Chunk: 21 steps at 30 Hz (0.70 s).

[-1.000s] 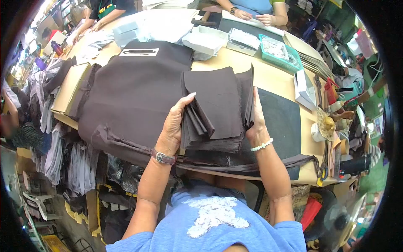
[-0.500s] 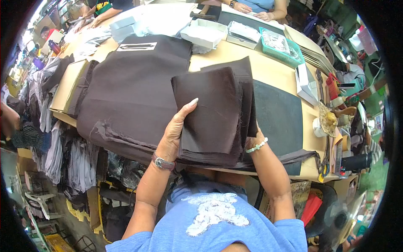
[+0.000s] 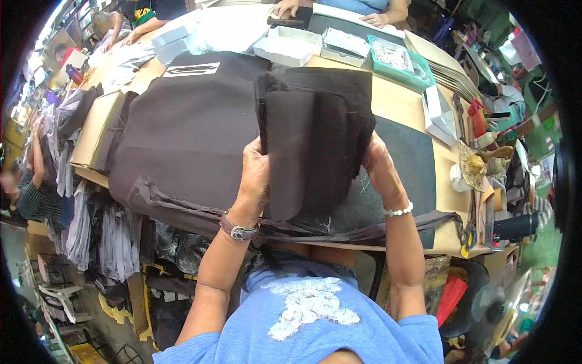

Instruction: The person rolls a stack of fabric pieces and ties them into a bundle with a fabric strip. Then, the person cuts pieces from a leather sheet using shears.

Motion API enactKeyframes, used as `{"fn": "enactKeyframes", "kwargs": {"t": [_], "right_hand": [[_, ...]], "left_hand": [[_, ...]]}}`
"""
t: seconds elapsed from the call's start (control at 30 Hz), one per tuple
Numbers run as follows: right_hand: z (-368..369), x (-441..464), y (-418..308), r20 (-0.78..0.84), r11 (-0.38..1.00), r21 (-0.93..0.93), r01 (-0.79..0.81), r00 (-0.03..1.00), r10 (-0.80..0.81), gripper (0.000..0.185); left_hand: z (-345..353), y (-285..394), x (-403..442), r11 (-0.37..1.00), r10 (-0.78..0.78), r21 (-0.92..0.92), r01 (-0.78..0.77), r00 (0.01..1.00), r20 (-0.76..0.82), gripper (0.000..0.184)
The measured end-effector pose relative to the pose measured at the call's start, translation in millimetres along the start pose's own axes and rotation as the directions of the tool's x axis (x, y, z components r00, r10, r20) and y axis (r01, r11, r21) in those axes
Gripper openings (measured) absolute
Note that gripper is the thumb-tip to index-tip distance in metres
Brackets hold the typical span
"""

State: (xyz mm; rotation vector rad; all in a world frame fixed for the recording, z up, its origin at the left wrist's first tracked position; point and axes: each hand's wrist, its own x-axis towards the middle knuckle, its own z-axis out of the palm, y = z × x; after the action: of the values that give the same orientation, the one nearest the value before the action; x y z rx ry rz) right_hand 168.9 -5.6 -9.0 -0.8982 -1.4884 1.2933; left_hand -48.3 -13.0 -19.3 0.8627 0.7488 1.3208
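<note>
A thick stack of dark brown fabric pieces (image 3: 321,139) is held up over the table between both hands, its edges frayed. On its left edge my left hand (image 3: 256,173) is closed, the fingers partly behind the cloth. My right hand (image 3: 382,164) grips the opposite edge, with its fingertips partly hidden. Beneath and to the left lies a large pile of the same dark cloth (image 3: 188,115), with ragged strips along its near edge. A dark flat mat (image 3: 409,170) lies on the table to the right, beside my right hand.
White boxes (image 3: 288,47) and a teal basket (image 3: 418,73) stand at the back. A cardboard box (image 3: 97,130) sits at the left. Scissors (image 3: 468,233) lie near the right edge, by a white cup (image 3: 464,177). Other people's hands (image 3: 379,20) rest across the table.
The fabric stack has turned and shifted upward between my hands. My right hand has risen along its edge, and my left thumb has left the front face. A co-worker's hand across the table moved left.
</note>
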Motion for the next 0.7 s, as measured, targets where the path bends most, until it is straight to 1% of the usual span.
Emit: {"fn": "enactKeyframes", "kwargs": {"t": [0.03, 0.13, 0.17, 0.23, 0.27, 0.3, 0.33, 0.4, 0.43, 0.47, 0.5, 0.53, 0.57, 0.63, 0.67, 0.7], "right_hand": [[-1.7, -3.3, 7.0, 0.017, 1.0, -0.002, -0.02, 1.0, 0.02, 0.093], [-2.2, -5.2, 22.0, -0.05, 0.946, 0.283, -0.157, 0.983, 0.178, 0.096], [-1.8, -3.6, 24.1, -0.032, 0.913, 0.358, -0.198, 0.974, 0.223, 0.097], [-2.7, 5.0, 25.3, 0.014, 0.826, 0.496, -0.268, 0.954, 0.301, 0.098], [-3.5, 7.0, 25.0, 0.015, 0.798, 0.533, -0.281, 0.946, 0.323, 0.097], [-4.3, 8.8, 24.9, 0.017, 0.768, 0.57, -0.292, 0.939, 0.345, 0.096], [-5.1, 11.0, 24.9, 0.021, 0.736, 0.606, -0.302, 0.931, 0.365, 0.094], [-5.8, 15.0, 26.9, -0.014, 0.769, 0.565, -0.3, 0.928, 0.373, 0.092], [-5.6, 16.6, 28.9, -0.031, 0.783, 0.544, -0.302, 0.925, 0.379, 0.091], [-5.4, 19.0, 30.7, -0.045, 0.797, 0.522, -0.306, 0.922, 0.383, 0.09], [-5.5, 22.4, 32.7, -0.057, 0.823, 0.469, -0.32, 0.919, 0.39, 0.095], [-5.4, 25.8, 34.9, -0.069, 0.846, 0.415, -0.336, 0.915, 0.397, 0.102], [-4.4, 27.0, 36.5, -0.081, 0.866, 0.357, -0.351, 0.912, 0.403, 0.109], [2.8, 26.2, 24.3, -0.201, 0.876, 0.171, -0.45, 0.855, 0.478, 0.109], [7.7, 25.9, 13.8, -0.267, 0.861, 0.079, -0.503, 0.821, 0.504, 0.11], [16.4, 23.8, 1.9, -0.277, 0.866, 0.215, -0.451, 0.823, 0.497, 0.094]], "left_hand": [[0.9, -0.4, 3.1, 0.99, 0.032, 0.137, -0.032, 0.999, 0.006, 0.028], [9.7, 3.0, 21.4, 0.955, -0.046, 0.289, 0.061, 0.997, -0.06, 0.027], [6.4, -2.5, 31.0, 0.953, -0.038, 0.301, 0.043, 0.999, -0.02, 0.038], [-4.1, -16.9, 48.6, 0.908, -0.079, 0.414, 0.065, 0.997, 0.018, 0.046], [-8.6, -20.8, 55.3, 0.88, -0.102, 0.469, 0.074, 0.994, 0.035, 0.05], [-8.9, -16.3, 59.1, 0.837, -0.187, 0.533, 0.129, 0.981, 0.057, 0.071], [-7.6, -13.9, 61.4, 0.77, -0.197, 0.625, 0.129, 0.979, 0.041, 0.075], [-4.1, -10.1, 63.7, 0.605, -0.213, 0.786, 0.128, 0.977, 0.005, 0.084], [-0.9, -6.3, 62.7, 0.583, -0.196, 0.81, 0.064, 0.979, 0.063, 0.097], [3.1, -3.6, 60.3, 0.525, -0.167, 0.85, 0.047, 0.985, 0.048, 0.098], [7.8, -2.3, 56.8, 0.463, -0.136, 0.886, 0.033, 0.99, 0.035, 0.1], [10.9, -2.9, 54.1, 0.399, -0.105, 0.917, 0.021, 0.994, 0.023, 0.101], [10.2, -8.1, 53.7, 0.356, -0.064, 0.934, -0.011, 0.997, 0.036, 0.108], [25.2, -2.9, 43.4, 0.219, -0.027, 0.974, -0.051, 0.998, 0.058, 0.111], [31.0, -2.2, 38.1, 0.149, -0.01, 0.986, -0.07, 0.997, 0.072, 0.113], [31.8, -5.0, 35.1, 0.169, 0.053, 0.978, -0.124, 0.992, 0.117, 0.113]]}}
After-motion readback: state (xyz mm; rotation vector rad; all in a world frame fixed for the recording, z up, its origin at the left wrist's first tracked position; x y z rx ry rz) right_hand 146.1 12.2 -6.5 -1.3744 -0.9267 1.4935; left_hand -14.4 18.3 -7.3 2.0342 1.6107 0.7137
